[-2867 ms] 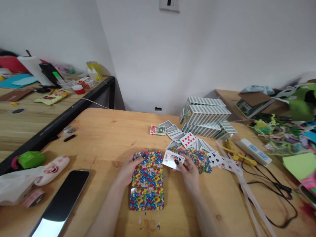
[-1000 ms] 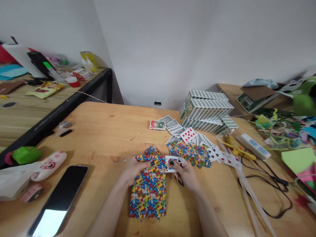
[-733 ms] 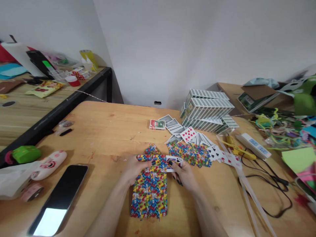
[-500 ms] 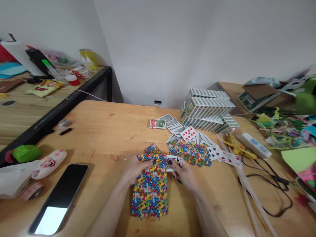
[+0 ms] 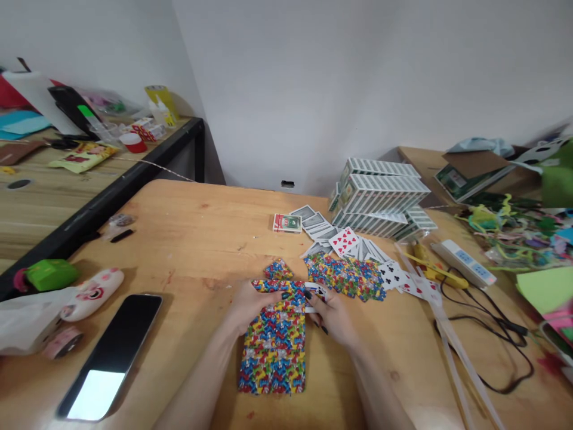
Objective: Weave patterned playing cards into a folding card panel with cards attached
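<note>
A panel of brightly patterned folded cards (image 5: 274,352) extends over the table in front of me. My left hand (image 5: 250,304) grips its upper left part, thumb across the top. At the panel's upper right edge, my right hand (image 5: 329,310) pinches a white playing card (image 5: 317,289) with a club and a blue picture showing. The card's left part is hidden by the panel. Just above the panel lies a small patterned folded piece (image 5: 278,269). More patterned pieces (image 5: 344,276) overlap in a row to the right.
Spread grey-backed cards (image 5: 317,226), a seven-or-so of hearts (image 5: 344,241) and a card box (image 5: 287,223) lie beyond. Striped boxes (image 5: 385,191) are stacked at the back right. A phone (image 5: 111,352) is at left; a power strip (image 5: 463,263) and glue gun (image 5: 436,269) at right.
The playing card has slid a little left, with less of it showing beside the panel. My right fingers are closer to the panel's edge. The whole view has shifted slightly.
</note>
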`<state>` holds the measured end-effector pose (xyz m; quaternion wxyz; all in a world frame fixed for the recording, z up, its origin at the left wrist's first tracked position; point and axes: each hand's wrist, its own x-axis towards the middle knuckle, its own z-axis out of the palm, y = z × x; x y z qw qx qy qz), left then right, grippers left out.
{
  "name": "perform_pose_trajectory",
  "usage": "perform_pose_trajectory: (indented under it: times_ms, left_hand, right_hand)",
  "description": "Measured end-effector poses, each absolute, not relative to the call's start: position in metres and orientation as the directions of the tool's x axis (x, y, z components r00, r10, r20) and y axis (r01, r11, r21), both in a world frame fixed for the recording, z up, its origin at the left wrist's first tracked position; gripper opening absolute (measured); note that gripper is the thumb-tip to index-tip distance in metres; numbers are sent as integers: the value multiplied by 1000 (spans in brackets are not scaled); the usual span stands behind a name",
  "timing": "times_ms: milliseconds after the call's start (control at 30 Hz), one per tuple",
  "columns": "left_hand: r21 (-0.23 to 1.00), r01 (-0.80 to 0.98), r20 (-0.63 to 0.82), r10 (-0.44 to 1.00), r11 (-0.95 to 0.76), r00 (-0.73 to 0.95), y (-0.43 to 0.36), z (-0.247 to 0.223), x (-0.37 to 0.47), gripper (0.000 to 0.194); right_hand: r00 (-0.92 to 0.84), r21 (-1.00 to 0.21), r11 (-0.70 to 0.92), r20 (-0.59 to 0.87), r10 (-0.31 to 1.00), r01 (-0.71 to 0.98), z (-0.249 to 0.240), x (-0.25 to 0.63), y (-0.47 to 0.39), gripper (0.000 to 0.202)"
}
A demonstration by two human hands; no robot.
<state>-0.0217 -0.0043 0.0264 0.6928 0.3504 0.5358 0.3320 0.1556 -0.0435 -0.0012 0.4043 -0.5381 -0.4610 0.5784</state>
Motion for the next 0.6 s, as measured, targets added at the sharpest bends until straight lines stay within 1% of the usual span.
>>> perform_pose_trajectory:
  times_ms: [200, 433, 533, 600]
  left_hand:
    - [835, -100, -513, 831, 542, 215, -5, 27, -21, 41]
    - [869, 25, -494, 860, 495, 132, -4, 21, -21, 38]
    - [877, 75, -480, 870, 474, 118, -4, 17, -20, 32]
    - [875, 55, -484, 867, 481, 121, -4, 16, -20, 29]
  right_hand:
    - [-39, -969, -223, -228, 973, 103, -3, 152, -45, 37]
    - [12, -960, -248, -248, 969, 132, 0, 149, -45, 32]
    - [43, -958, -245, -241, 970, 148, 0, 151, -45, 32]
    - [49, -959, -252, -248, 968, 133, -2, 154, -44, 33]
